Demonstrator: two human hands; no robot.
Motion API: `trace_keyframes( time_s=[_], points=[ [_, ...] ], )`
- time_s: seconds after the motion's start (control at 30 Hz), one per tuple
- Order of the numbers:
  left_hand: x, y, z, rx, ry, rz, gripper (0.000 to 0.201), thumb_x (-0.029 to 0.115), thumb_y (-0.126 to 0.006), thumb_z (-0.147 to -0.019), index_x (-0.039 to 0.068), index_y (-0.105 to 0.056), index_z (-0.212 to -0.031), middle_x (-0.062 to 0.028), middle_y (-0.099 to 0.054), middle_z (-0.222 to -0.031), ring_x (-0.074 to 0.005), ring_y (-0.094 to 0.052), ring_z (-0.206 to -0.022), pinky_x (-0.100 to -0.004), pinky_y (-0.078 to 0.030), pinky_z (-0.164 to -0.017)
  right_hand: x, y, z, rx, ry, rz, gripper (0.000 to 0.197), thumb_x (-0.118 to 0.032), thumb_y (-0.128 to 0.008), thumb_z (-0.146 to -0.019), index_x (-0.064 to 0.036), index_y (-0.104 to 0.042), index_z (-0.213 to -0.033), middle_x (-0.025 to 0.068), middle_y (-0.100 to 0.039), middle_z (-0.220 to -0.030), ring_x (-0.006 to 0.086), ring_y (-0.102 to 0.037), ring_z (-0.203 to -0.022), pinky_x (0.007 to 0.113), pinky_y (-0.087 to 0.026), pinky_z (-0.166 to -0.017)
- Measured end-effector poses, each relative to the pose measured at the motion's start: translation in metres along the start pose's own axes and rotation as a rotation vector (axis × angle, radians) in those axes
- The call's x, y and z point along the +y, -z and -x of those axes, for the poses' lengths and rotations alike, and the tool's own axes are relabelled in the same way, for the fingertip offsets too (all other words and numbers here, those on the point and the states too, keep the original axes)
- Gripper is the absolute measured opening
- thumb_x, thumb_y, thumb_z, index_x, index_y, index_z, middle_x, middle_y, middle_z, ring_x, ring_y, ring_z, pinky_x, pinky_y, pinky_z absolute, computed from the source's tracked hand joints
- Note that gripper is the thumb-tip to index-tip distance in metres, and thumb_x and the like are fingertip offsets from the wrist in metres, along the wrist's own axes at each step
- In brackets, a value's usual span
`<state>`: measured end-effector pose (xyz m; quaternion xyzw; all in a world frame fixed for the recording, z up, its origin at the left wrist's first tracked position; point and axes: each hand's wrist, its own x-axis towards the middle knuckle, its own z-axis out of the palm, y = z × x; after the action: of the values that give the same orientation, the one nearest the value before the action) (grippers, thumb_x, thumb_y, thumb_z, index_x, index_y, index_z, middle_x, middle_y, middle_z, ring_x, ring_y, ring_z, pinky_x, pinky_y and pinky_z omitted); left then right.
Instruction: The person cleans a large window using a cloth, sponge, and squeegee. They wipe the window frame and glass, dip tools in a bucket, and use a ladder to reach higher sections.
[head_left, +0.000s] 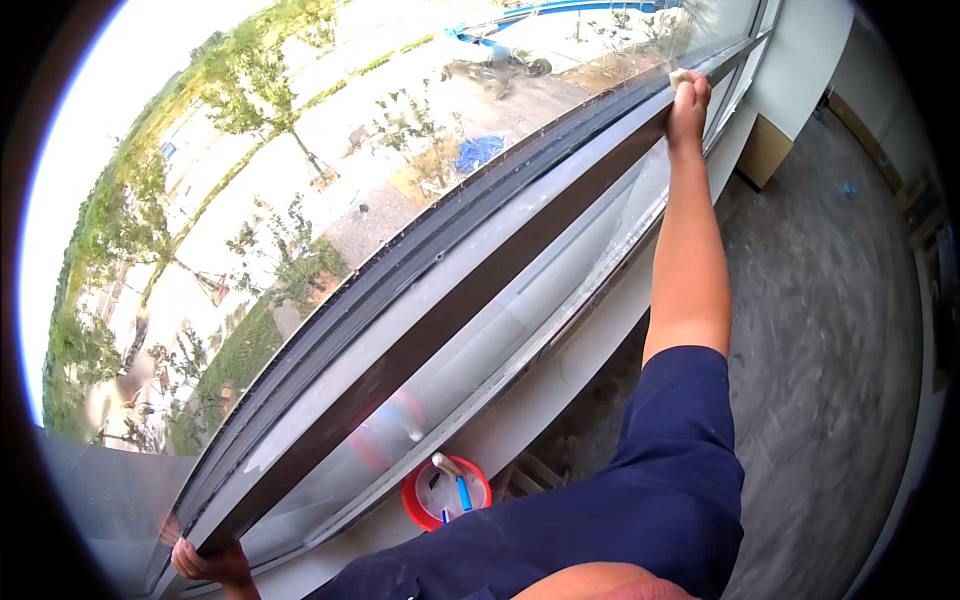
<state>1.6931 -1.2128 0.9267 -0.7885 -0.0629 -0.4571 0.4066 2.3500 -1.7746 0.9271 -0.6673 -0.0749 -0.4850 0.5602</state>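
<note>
A long window frame (440, 262), grey on top with a dark brown inner face, runs diagonally from lower left to upper right. My left hand (212, 566) grips its lower-left end, fingers curled over the edge beside the glass. At the far upper-right end, my right arm is stretched out. My right hand (688, 112) is closed on a small whitish wad (682, 77), perhaps a cloth, pressed against the frame's corner by the pane. Most of the wad is hidden by the fingers. Small pale specks and a white smear (265, 452) mark the frame's surface.
A red bucket (409, 503) holding blue-handled tools (463, 492) stands beneath the glass panel (375, 430). Grey floor (810, 340) spreads to the right, past a brown box-like block (765, 152) at the white pillar (797, 70). Trees and a blue vehicle (480, 45) show outside.
</note>
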Motion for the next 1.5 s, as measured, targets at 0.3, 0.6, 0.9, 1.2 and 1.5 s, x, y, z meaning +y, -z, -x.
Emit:
trace_keyframes(
  time_s=[0.3, 0.6, 0.9, 1.2, 1.5],
  points=[
    [-0.005, -0.002, 0.002, 0.045, -0.001, 0.054, 0.067, 0.035, -0.076, -0.073, 0.0, -0.044, -0.12, -0.0148, -0.049, -0.115, -0.0325, -0.048, -0.107, -0.0455, -0.038, -0.094, 0.071, 0.008, -0.079, 0.169, -0.632, -0.313, 0.039, -0.027, -0.044, -0.091, -0.0126, -0.041, -0.127, 0.0115, -0.05, -0.124, 0.0265, -0.053, -0.105, 0.042, -0.043, -0.091],
    [-0.006, 0.004, -0.002, 0.005, -0.022, -0.015, 0.067, 0.043, -0.074, -0.072, 0.001, -0.046, -0.117, -0.013, -0.054, -0.108, -0.0315, -0.053, -0.1, -0.0432, -0.042, -0.089, -0.058, -0.027, 0.08, 0.267, -0.468, -0.62, 0.035, -0.028, -0.035, -0.099, -0.0112, -0.036, -0.13, 0.0123, -0.048, -0.123, 0.0243, -0.051, -0.104, 0.036, -0.044, -0.089],
    [-0.018, -0.005, -0.016, 0.047, -0.108, -0.077, 0.086, 0.061, -0.076, -0.062, 0.002, -0.044, -0.116, -0.0102, -0.046, -0.107, -0.0261, -0.043, -0.1, -0.0358, -0.035, -0.083, -0.158, 0.025, 0.34, -0.079, -0.697, -0.849, 0.026, -0.016, -0.045, -0.097, -0.0023, -0.048, -0.119, 0.0061, -0.056, -0.11, 0.0151, -0.057, -0.094, 0.029, -0.051, -0.077],
    [0.002, 0.001, 0.016, 0.337, -0.1, 0.427, 0.08, 0.052, -0.074, -0.07, -0.001, -0.038, -0.118, -0.014, -0.034, -0.111, -0.0226, -0.032, -0.103, -0.0376, -0.034, -0.088, -0.165, 0.131, 0.695, -0.617, -1.766, -0.357, 0.035, -0.02, -0.057, -0.091, -0.0014, -0.044, -0.117, 0.0125, -0.056, -0.091, 0.0232, -0.063, -0.074, 0.039, -0.059, -0.064],
    [0.183, 0.005, 0.242, -0.814, 0.054, 1.109, 0.032, 0.015, -0.069, -0.076, 0.007, -0.058, -0.105, -0.0112, -0.052, -0.11, -0.0299, -0.047, -0.107, -0.0422, -0.037, -0.093, -0.128, 0.182, 0.898, -0.88, -1.573, 0.309, 0.038, -0.029, -0.054, -0.089, -0.0042, -0.048, -0.117, 0.0153, -0.057, -0.11, 0.0341, -0.055, -0.103, 0.047, -0.044, -0.091]
  ],
)
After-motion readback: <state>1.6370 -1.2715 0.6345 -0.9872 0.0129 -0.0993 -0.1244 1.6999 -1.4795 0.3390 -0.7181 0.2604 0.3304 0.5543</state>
